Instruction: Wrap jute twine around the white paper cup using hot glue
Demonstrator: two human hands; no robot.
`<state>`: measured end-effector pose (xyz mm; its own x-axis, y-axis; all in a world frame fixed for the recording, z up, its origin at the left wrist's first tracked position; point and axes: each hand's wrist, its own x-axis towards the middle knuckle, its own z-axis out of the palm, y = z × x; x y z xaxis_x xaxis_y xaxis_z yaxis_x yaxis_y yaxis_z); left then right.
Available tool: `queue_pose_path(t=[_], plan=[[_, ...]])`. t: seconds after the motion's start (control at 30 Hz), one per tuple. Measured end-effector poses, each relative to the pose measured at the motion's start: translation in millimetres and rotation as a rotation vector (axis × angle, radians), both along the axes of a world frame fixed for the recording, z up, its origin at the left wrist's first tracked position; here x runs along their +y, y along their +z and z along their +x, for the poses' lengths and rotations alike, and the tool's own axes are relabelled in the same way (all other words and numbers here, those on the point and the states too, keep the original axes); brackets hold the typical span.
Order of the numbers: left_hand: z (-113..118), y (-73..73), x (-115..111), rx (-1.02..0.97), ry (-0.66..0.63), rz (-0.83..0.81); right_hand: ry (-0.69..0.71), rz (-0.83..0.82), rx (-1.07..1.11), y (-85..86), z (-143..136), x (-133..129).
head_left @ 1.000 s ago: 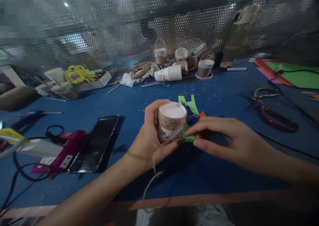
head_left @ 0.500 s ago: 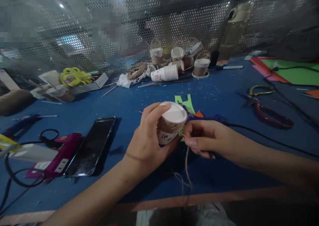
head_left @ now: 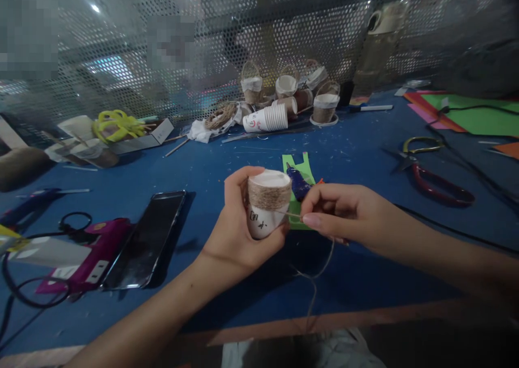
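Observation:
My left hand [head_left: 237, 222] is wrapped round a white paper cup [head_left: 261, 221], which it holds above the table, slightly tilted. Twine [head_left: 270, 195] circles the cup's upper half in tight rows; dark writing shows on the bare white part below. To the right of the cup, my right hand [head_left: 336, 211] pinches the twine's free strand [head_left: 294, 215], drawn straight from the cup to the fingertips. The loose tail hangs from that hand down past the table edge. Just behind the hands lies a blue glue gun [head_left: 299, 182] on a piece of green paper [head_left: 308, 168].
Left of my hands lie a phone [head_left: 148, 238] and a magenta power strip [head_left: 87, 252] with cables. Red-handled scissors [head_left: 440, 184] and coloured paper [head_left: 478, 111] are at the right. At the back stand stacked cups [head_left: 267, 118], several twine-wrapped cups [head_left: 325, 108] and a twine coil [head_left: 221, 115].
The cup has turned in my left hand, more upright, showing its wrapped side. My right hand has drawn the strand out to the right, and the hanging tail has swung right.

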<state>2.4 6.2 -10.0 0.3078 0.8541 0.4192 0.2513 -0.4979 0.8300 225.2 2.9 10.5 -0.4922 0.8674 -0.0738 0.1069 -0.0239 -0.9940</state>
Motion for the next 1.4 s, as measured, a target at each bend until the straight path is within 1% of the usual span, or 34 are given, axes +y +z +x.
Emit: queue_pose_path(t=[0.1, 0.23, 0.47, 0.63, 0.97, 1.2, 1.4], plan=[[0.9, 3.7, -0.2, -0.071, -0.037, -0.09, -0.048, 0.095, -0.067, 4.1, 0.2, -0.5], [-1.4, 3.1, 0.4, -0.16, -0.081, -0.163, -0.098, 0.151, -0.108, 4.4, 1.3, -0.6], [-4.6, 3.2, 0.9, -0.162, -0.108, -0.271, -0.117, 0.254, -0.134, 1.4, 3.4, 1.0], [-2.7, 4.6, -0.1, -0.204, -0.131, -0.31, -0.105, 0.261, -0.125, 0.4, 2.8, 0.7], [-3.3, -1.1, 1.5, -0.354, -0.231, -0.355, -0.12, 0.273, -0.139, 1.6, 2.1, -0.1], [-0.7, 4.2, 1.4, -0.376, -0.242, -0.417, -0.107, 0.252, -0.102, 1.4, 1.4, 0.7], [-0.5, 6.5, -0.5, -0.379, -0.255, -0.427, -0.101, 0.24, -0.087, -0.1, 0.6, 0.6]])
